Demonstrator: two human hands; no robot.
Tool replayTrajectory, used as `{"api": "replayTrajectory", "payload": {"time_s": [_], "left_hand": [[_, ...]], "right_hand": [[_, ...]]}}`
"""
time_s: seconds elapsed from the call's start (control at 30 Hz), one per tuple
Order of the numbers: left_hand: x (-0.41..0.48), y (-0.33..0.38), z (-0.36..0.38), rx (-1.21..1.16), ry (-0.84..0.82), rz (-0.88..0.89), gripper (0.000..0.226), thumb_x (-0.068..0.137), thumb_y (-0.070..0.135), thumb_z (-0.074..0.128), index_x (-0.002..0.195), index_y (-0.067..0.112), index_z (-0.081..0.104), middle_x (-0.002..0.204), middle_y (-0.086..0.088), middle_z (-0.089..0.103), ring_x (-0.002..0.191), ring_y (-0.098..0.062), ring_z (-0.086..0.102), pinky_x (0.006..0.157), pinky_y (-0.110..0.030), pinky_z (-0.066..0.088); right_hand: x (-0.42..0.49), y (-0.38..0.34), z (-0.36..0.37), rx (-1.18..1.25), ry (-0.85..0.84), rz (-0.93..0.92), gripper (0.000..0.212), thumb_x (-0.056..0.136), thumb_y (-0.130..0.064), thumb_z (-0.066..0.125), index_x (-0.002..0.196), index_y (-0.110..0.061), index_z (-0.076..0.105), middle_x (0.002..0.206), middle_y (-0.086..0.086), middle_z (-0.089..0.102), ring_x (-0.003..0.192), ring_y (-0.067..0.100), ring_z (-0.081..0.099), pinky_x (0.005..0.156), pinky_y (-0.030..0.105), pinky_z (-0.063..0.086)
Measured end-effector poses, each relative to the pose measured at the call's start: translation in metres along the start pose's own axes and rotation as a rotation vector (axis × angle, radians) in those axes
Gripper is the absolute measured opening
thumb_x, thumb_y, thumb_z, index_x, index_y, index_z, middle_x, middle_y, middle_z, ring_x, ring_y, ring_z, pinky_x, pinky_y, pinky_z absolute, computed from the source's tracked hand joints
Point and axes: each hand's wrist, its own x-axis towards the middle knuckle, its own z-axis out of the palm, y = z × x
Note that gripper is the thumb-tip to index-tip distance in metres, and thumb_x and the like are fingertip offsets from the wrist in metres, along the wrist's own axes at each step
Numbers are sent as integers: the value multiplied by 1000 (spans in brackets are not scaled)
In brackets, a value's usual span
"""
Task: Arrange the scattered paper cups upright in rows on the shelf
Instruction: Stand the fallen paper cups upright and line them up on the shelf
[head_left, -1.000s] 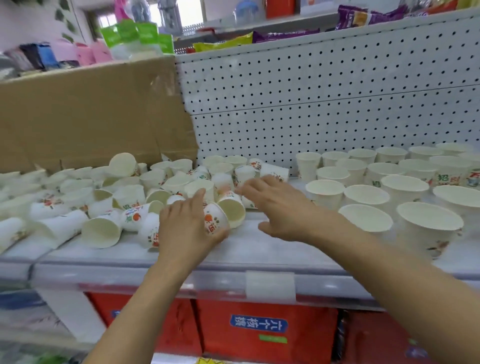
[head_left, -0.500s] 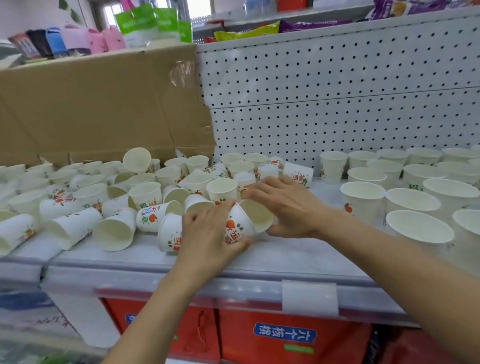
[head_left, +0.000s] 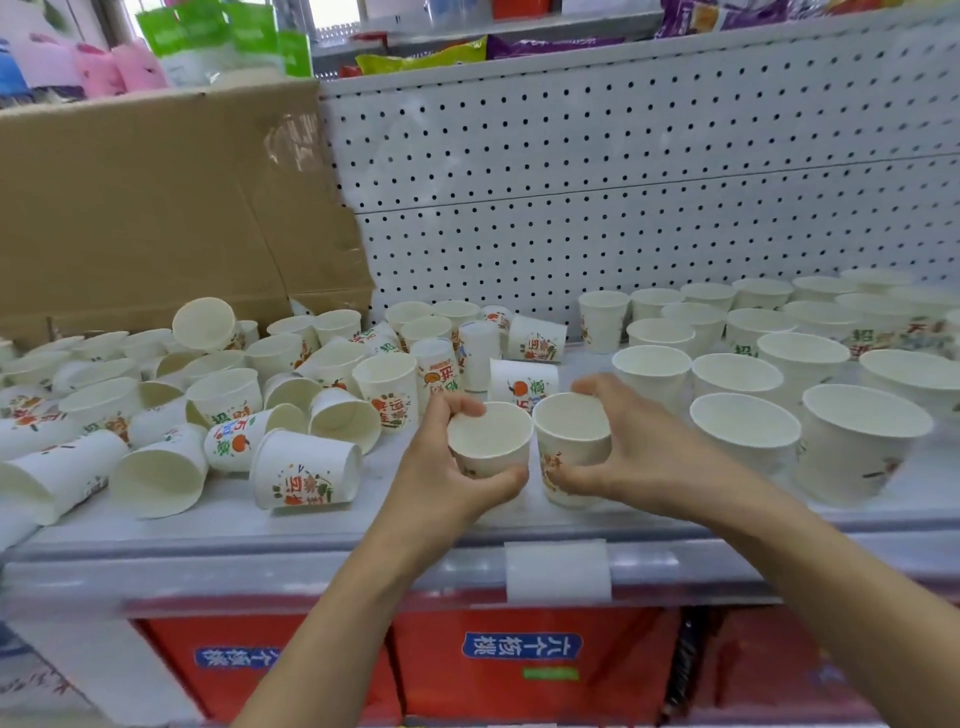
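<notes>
Paper cups (head_left: 306, 470) lie mostly tipped over on the shelf's (head_left: 395, 519) left half; upright rows (head_left: 744, 434) stand on its right. Between them, near the front edge, the left grip (head_left: 457, 470) curls round the left cup (head_left: 491, 441) and the right grip (head_left: 641, 457) round the right cup (head_left: 571, 434), both upright, just beside each other.

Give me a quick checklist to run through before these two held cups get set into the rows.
1. Left hand grips the left cup, mouth up: ok.
2. Right hand grips the right cup, mouth up: ok.
3. Bare shelf in front, left of the upright rows: ok.
4. Held cups apart from each other: cannot tell.
5. Scattered cups all upright: not ok, many lie on their sides.
</notes>
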Motion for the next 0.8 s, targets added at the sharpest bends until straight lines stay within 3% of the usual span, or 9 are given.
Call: {"api": "replayTrajectory", "payload": {"time_s": [0.13, 0.27, 0.47, 0.6, 0.7, 0.8], "left_hand": [[3, -3, -8, 85, -59, 23, 64, 62, 27, 86, 111, 37, 46, 107, 19, 58, 92, 3, 58, 73, -9, 44], [-1, -5, -19, 149, -79, 54, 65, 67, 33, 85, 117, 45, 46, 111, 37, 51, 101, 8, 55, 80, -8, 42], [12, 5, -62, 313, -135, 144, 87, 59, 69, 73, 134, 42, 39, 128, 27, 50, 118, 9, 46, 100, -22, 39], [73, 19, -103, 399, -51, 142, 75, 73, 63, 63, 138, 32, 42, 130, 17, 53, 116, 2, 50, 100, -28, 41], [126, 12, -105, 688, -112, 58, 72, 79, 61, 62, 138, 26, 42, 133, 7, 53, 115, -11, 53, 98, -38, 44], [159, -4, -90, 1157, -178, 38, 78, 75, 77, 51, 128, 20, 47, 112, 3, 64, 102, -20, 59, 99, -44, 38]], "right_hand": [[-2, -4, -3, -25, 7, -55, 92, 69, -45, 76, 144, -29, 24, 144, -9, 34, 131, 6, 31, 102, 24, 31], [-2, -9, -8, -152, -36, -105, 81, 72, -52, 70, 141, -35, 31, 143, -11, 38, 130, 7, 33, 107, 31, 33], [21, -31, -40, -189, -130, -108, 88, 67, -69, 64, 143, -39, 32, 138, -19, 40, 122, -1, 37, 98, 21, 31], [86, -45, -47, -276, -165, -152, 75, 75, -55, 70, 140, -33, 40, 135, -13, 49, 116, 5, 46, 97, 27, 39], [131, -47, -24, -521, -383, -69, 91, 72, -47, 78, 147, -27, 30, 144, -6, 44, 128, 17, 42, 107, 37, 34], [154, -45, -2, -665, -531, 19, 102, 67, -48, 82, 148, -29, 24, 146, -5, 39, 130, 20, 39, 109, 39, 32]]}}
